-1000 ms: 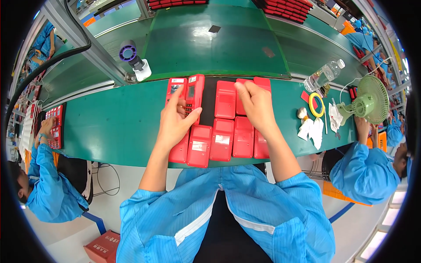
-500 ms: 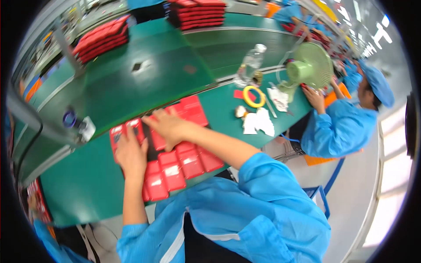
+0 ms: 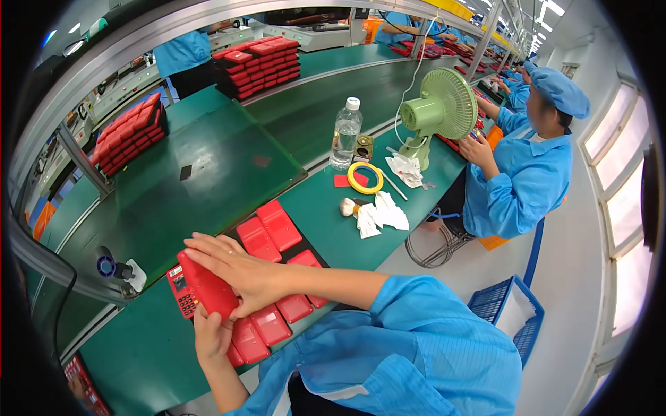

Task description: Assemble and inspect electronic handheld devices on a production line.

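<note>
Red plastic handheld casing with rounded corners [image 3: 208,286] is now between your two hands; one second ago they were apart, over separate units. Your left hand [image 3: 211,336] grips its near end; your right hand [image 3: 244,272] lies along its right side, fingers stretched over the far end. View has swung rightward. Surface: green-topped workbench [image 3: 149,364], carrying a clear plastic bottle [image 3: 345,142], a yellow tape ring [image 3: 352,182], crumpled white tissues [image 3: 392,211] and a pale-green desk fan [image 3: 447,104]. Room: co-worker in blue cap and smock [image 3: 524,177] at right, blue plastic basket [image 3: 489,301] on the floor. Casing appears smooth, glossy, tilted, beside a face-up red keypad unit [image 3: 184,305]; cannot tell whether it is fully lifted.
</note>
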Demonstrator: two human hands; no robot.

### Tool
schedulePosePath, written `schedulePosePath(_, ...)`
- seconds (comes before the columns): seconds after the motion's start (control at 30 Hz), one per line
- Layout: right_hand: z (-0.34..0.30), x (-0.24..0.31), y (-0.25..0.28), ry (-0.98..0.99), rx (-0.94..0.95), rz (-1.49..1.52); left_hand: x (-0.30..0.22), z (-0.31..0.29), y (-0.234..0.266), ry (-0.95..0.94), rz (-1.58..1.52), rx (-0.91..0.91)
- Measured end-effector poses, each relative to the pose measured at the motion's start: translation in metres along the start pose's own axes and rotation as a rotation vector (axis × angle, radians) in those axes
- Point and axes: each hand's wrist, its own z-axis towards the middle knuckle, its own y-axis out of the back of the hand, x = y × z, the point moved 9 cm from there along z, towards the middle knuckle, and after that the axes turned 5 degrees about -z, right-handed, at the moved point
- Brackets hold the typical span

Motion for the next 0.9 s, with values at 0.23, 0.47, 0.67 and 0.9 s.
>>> schedulePosePath(0.23,-0.027,-0.026,-0.024,-0.401,-0.131,0.422,0.003,-0.009,0.018,-0.203,0.6,-0.48)
schedulePosePath(0.47,-0.065,-0.086,-0.045,-0.684,-0.205,0.696,-0.023,-0.005,-0.027,-0.253,1.257,-0.462)
schedulePosePath(0.67,-0.068,-0.117,-0.075,-0.931,-0.035,0.72,-0.013,-0.004,0.004,-0.141,1.289,-0.487)
schedulePosePath(0.9,-0.061,-0.145,-0.078,-1.066,0.032,0.355,-0.012,0.008,0.015,-0.279,1.495,-0.455)
